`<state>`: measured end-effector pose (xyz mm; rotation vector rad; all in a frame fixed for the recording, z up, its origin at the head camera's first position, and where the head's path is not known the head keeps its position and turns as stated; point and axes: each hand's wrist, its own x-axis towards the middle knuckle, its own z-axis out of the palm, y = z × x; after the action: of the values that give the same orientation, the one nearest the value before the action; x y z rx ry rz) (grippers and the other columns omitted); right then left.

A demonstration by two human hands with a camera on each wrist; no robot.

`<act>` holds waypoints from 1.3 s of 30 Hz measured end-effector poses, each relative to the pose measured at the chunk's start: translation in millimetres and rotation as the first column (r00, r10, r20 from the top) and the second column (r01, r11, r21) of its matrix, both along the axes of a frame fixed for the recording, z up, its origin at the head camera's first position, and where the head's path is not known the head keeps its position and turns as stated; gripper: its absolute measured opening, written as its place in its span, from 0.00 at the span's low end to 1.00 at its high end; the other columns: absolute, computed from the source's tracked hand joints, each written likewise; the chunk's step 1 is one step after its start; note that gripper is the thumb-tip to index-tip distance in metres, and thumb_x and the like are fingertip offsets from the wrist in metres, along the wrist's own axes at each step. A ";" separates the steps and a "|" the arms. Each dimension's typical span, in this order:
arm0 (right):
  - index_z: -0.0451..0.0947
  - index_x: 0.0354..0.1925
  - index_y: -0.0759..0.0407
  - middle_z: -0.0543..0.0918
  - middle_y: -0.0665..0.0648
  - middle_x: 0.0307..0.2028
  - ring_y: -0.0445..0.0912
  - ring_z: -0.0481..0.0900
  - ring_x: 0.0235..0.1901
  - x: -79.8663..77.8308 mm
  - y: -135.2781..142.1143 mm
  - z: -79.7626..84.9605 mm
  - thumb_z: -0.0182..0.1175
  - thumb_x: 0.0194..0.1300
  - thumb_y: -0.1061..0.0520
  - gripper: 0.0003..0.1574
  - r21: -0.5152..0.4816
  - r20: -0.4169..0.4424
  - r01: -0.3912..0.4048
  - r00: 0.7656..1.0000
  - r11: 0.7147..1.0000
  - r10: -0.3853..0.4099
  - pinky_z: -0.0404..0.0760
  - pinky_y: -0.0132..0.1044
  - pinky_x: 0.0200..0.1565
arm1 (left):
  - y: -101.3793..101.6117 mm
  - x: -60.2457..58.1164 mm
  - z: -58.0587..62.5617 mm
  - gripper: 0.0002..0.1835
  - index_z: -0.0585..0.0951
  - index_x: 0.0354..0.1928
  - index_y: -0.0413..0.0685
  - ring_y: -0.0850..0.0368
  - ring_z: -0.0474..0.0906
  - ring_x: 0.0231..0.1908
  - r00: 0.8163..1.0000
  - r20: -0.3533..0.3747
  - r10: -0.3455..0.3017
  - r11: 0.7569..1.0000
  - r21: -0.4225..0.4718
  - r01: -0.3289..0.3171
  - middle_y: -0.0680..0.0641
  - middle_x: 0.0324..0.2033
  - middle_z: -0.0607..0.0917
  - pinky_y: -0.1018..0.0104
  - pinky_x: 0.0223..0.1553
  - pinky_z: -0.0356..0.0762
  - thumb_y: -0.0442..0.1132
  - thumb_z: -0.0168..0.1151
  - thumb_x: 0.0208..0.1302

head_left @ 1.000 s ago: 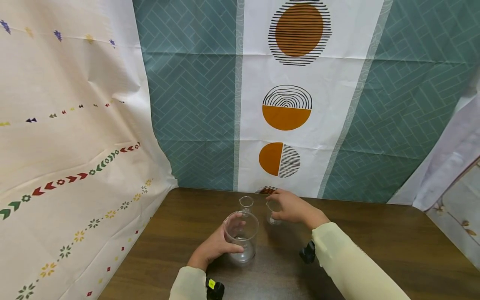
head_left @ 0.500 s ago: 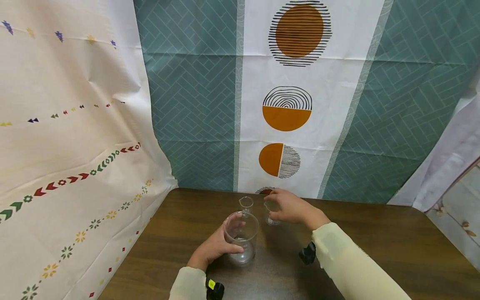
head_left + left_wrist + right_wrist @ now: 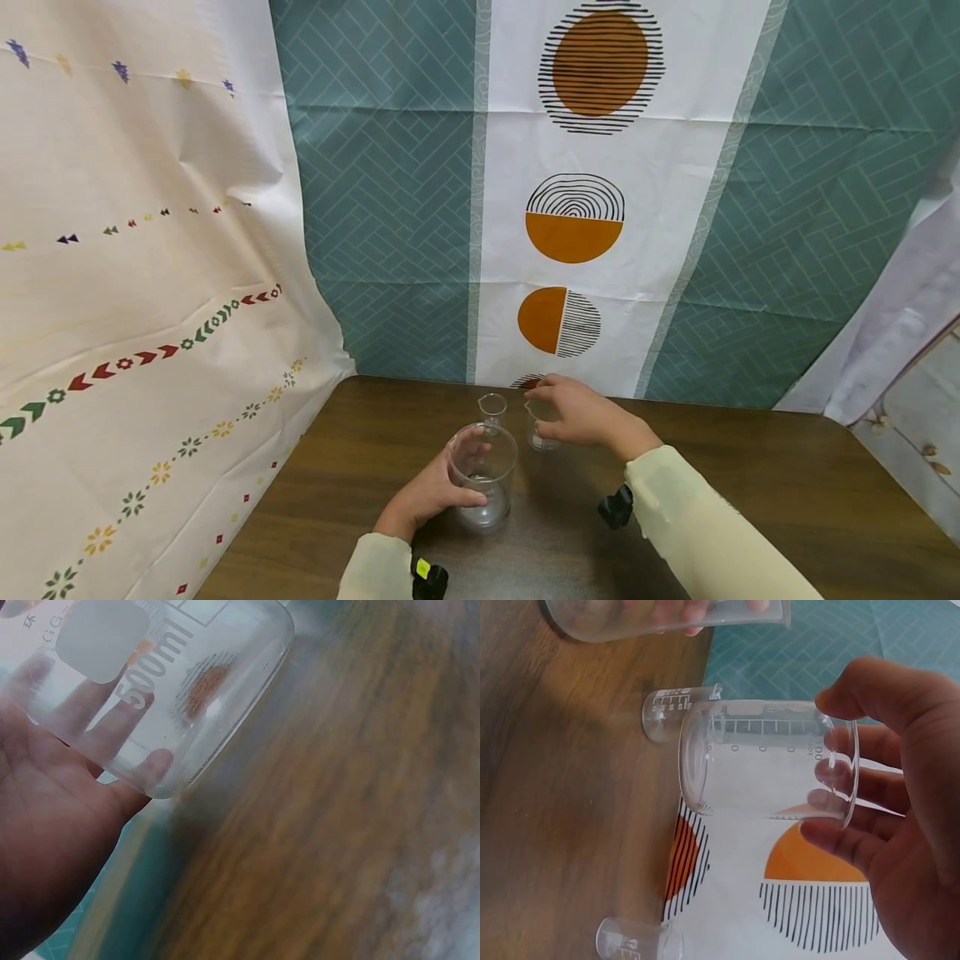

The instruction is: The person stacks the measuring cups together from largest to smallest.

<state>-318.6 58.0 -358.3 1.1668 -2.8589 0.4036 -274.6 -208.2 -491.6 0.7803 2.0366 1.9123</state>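
Observation:
My left hand [image 3: 435, 492] grips a big clear glass beaker [image 3: 486, 508] from its left side, fingers behind it and thumb in front. Its wall reads 500ml in the left wrist view, where the same beaker [image 3: 225, 697] stands close over the tabletop. Farther back and to the right, my right hand [image 3: 581, 417] holds a smaller beaker [image 3: 757, 765] with thumb and fingers around its rim. A still smaller beaker [image 3: 492, 405] stands behind the big one, partly hidden by it. Another small glass beaker [image 3: 634, 941] shows low in the right wrist view.
The dark wooden table [image 3: 300, 517] ends at a wall hung with teal and white cloth [image 3: 382, 208] printed with orange circles. A cream patterned cloth [image 3: 150, 333] hangs along the left side, and a pale curtain [image 3: 892, 325] borders the right.
My right hand has shifted slightly left with the smaller beaker, toward the small beaker at the back. My left hand and the big beaker have stayed in place.

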 end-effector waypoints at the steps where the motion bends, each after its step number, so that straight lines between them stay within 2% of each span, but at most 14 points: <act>1: 0.76 0.58 0.60 0.78 0.58 0.54 0.51 0.77 0.52 0.5 -0.3 0.6 0.61 0.59 0.52 0.29 -0.003 -0.004 -0.001 1.000 1.000 0.001 0.76 0.48 0.56 | 0.0 -0.2 -0.1 0.51 0.53 0.72 0.54 0.42 0.60 0.71 1.000 -0.002 -0.001 1.000 0.000 0.001 0.39 0.68 0.65 0.44 0.70 0.55 0.34 0.74 0.51; 12: 0.76 0.58 0.60 0.78 0.57 0.53 0.49 0.77 0.50 5.3 -2.9 7.0 0.61 0.59 0.52 0.29 -0.018 -0.028 -0.015 0.999 1.000 0.015 0.76 0.47 0.55 | -1.2 -0.5 0.2 0.50 0.53 0.72 0.55 0.43 0.59 0.71 1.000 0.002 -0.001 1.000 -0.001 0.001 0.41 0.69 0.65 0.44 0.71 0.53 0.35 0.74 0.52; 22: 0.76 0.59 0.60 0.78 0.58 0.54 0.51 0.77 0.52 8.1 -2.8 9.9 0.60 0.61 0.52 0.29 -0.025 -0.054 -0.031 0.998 0.999 0.030 0.76 0.48 0.56 | -2.0 1.7 -0.7 0.49 0.54 0.72 0.60 0.45 0.60 0.71 1.000 0.006 0.013 0.999 -0.029 -0.013 0.45 0.68 0.66 0.48 0.70 0.58 0.36 0.73 0.53; 27: 0.76 0.59 0.59 0.78 0.57 0.54 0.50 0.77 0.52 9.2 -2.9 12.6 0.60 0.61 0.51 0.29 -0.032 -0.067 -0.035 0.997 0.999 0.032 0.76 0.48 0.56 | -1.6 0.8 0.3 0.49 0.54 0.72 0.59 0.44 0.61 0.70 1.000 -0.006 0.008 1.000 -0.015 -0.008 0.43 0.68 0.66 0.48 0.70 0.58 0.35 0.74 0.52; 33: 0.76 0.59 0.59 0.78 0.56 0.53 0.50 0.77 0.52 11.1 -2.5 13.7 0.60 0.61 0.51 0.29 -0.032 -0.072 -0.029 0.997 0.999 0.027 0.76 0.48 0.57 | -1.0 0.7 0.7 0.49 0.53 0.72 0.54 0.43 0.58 0.71 1.000 -0.003 -0.019 1.000 0.009 0.019 0.42 0.69 0.64 0.45 0.71 0.53 0.34 0.73 0.53; 39: 0.76 0.58 0.60 0.78 0.57 0.53 0.50 0.77 0.51 13.5 -3.4 15.6 0.60 0.61 0.51 0.28 -0.039 -0.080 -0.048 0.996 0.998 0.045 0.76 0.48 0.56 | -1.1 -0.1 -1.2 0.50 0.52 0.73 0.50 0.44 0.58 0.72 1.000 -0.004 -0.018 1.000 0.002 0.018 0.43 0.70 0.64 0.45 0.71 0.52 0.33 0.72 0.53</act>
<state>-305.1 54.6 -342.7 1.2163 -2.7473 0.4056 -274.6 -209.3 -492.7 0.8002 2.0228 1.9056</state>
